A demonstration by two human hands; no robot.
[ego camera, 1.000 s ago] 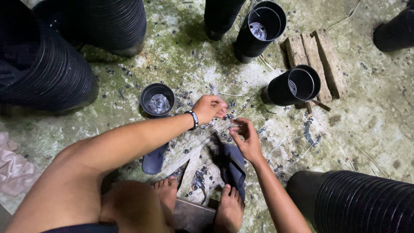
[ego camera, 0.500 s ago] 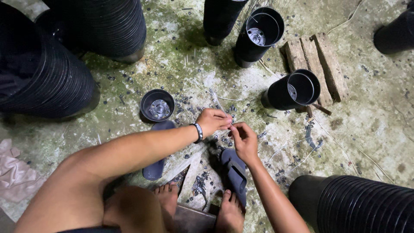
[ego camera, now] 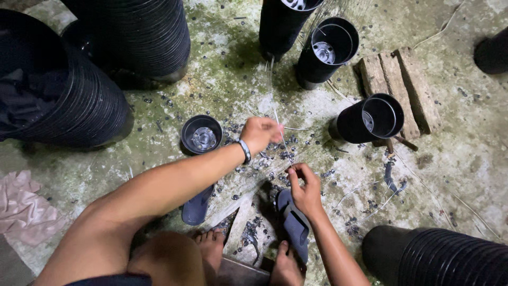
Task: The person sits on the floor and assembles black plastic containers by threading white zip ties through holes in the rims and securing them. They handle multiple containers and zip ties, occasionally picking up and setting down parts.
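Observation:
My left hand (ego camera: 260, 134) is closed around a thin pale string (ego camera: 279, 124) that runs up toward the far pots and down to my right hand. My right hand (ego camera: 304, 185) pinches the lower end of that string just above the floor. A dark band sits on my left wrist. A single small black plastic pot (ego camera: 201, 134) stands upright just left of my left hand. Small dark plastic bits (ego camera: 275, 156) lie scattered on the concrete floor (ego camera: 227, 85) under both hands.
Long stacks of black pots lie at left (ego camera: 63, 106), top (ego camera: 148, 37) and bottom right (ego camera: 439, 257). Shorter pot stacks (ego camera: 325, 50) (ego camera: 370, 119) stand ahead by wooden blocks (ego camera: 402, 87). Dark slippers (ego camera: 293, 225) lie by my bare feet. A pink cloth (ego camera: 26, 206) lies at far left.
Both hands shifted slightly and drew apart, the left rising and the right dropping, so the string is now stretched between them.

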